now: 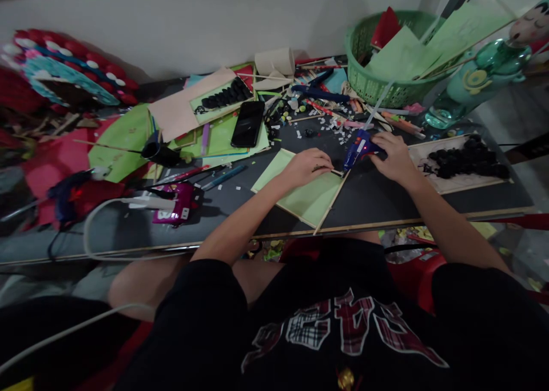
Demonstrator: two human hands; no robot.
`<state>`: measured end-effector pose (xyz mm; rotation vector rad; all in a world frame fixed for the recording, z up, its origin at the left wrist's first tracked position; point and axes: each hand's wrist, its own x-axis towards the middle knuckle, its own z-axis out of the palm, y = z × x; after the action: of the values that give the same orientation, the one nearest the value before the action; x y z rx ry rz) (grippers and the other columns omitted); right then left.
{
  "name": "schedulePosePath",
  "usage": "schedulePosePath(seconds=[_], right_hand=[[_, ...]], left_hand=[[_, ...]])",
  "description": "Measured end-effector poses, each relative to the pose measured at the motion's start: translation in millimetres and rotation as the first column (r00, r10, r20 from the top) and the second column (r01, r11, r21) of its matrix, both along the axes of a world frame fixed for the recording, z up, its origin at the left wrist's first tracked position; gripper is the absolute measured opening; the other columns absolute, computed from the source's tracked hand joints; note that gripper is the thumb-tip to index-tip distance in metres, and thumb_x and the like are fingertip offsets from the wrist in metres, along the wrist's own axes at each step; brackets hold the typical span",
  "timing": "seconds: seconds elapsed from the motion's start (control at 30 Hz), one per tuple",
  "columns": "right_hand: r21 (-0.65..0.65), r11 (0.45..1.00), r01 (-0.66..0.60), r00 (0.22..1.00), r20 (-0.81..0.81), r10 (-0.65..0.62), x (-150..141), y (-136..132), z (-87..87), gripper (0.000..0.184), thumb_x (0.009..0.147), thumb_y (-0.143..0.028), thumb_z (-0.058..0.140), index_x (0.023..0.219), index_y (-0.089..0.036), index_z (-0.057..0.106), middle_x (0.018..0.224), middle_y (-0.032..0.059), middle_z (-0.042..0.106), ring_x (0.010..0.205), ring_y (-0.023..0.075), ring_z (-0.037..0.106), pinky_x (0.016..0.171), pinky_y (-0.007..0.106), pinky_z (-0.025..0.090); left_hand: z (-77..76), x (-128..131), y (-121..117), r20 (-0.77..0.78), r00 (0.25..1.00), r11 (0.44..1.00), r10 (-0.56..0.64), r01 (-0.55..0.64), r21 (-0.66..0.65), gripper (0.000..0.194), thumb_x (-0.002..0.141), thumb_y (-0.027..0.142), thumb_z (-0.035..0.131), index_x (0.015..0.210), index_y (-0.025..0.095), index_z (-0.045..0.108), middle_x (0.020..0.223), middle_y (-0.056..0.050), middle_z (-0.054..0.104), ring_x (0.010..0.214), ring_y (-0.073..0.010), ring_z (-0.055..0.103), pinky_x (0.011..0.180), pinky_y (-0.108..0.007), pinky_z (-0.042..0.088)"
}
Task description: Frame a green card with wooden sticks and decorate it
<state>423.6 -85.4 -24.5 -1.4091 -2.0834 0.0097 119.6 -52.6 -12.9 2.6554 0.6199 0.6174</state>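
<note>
My right hand (pixel 392 156) grips a blue glue gun (pixel 358 148), a clear glue stick (pixel 380 104) jutting from its back. The nozzle points down at the far right corner of a light green sheet (pixel 309 199) edged with thin wooden sticks (pixel 332 206). Over the same sheet, my left hand (pixel 307 167) is closed in a pinch close to the nozzle. A small pale and dark piece shows at its fingertips, too small to name. Whether the nozzle touches this piece I cannot tell.
A black phone (pixel 247 123) lies on coloured papers behind my left hand. Right of me is a framed panel with black pieces (pixel 465 161). A green basket (pixel 394 94), a green bottle (pixel 467 85) and a purple power socket with a plug (pixel 178 203) also stand here. Paper scraps litter the table.
</note>
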Motion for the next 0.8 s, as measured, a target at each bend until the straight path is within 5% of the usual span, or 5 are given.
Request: schedulePosePath(seconds=[0.43, 0.8], right_hand=[[0.003, 1.0, 0.014, 1.0, -0.017, -0.014, 0.0, -0.4, 0.3, 0.033, 0.081, -0.028, 0.064, 0.113, -0.023, 0.069, 0.122, 0.0132, 0.071, 0.117, 0.0366, 0.065, 0.098, 0.058, 0.048], [0.069, 0.963, 0.262, 0.954, -0.168, -0.247, 10.9, 7.1, 2.0, 0.05, 0.076, -0.037, 0.073, 0.123, -0.02, 0.067, 0.127, 0.0165, 0.067, 0.126, 0.0371, 0.059, 0.11, 0.058, 0.045]], left_hand=[[-4.0, 0.2, -0.2, -0.017, 0.999, 0.999, -0.049, 0.05, 0.01, 0.027, 0.103, 0.03, 0.052, 0.102, 0.018, 0.077, 0.106, -0.01, 0.075, 0.101, -0.0205, 0.067, 0.092, -0.034, 0.051], [-3.4, 2.7, -0.9, -0.09, 0.995, 0.998, -0.034, 0.039, 0.058, 0.025, 0.102, 0.029, 0.054, 0.102, 0.021, 0.078, 0.108, -0.01, 0.075, 0.1, -0.02, 0.067, 0.089, -0.034, 0.05]])
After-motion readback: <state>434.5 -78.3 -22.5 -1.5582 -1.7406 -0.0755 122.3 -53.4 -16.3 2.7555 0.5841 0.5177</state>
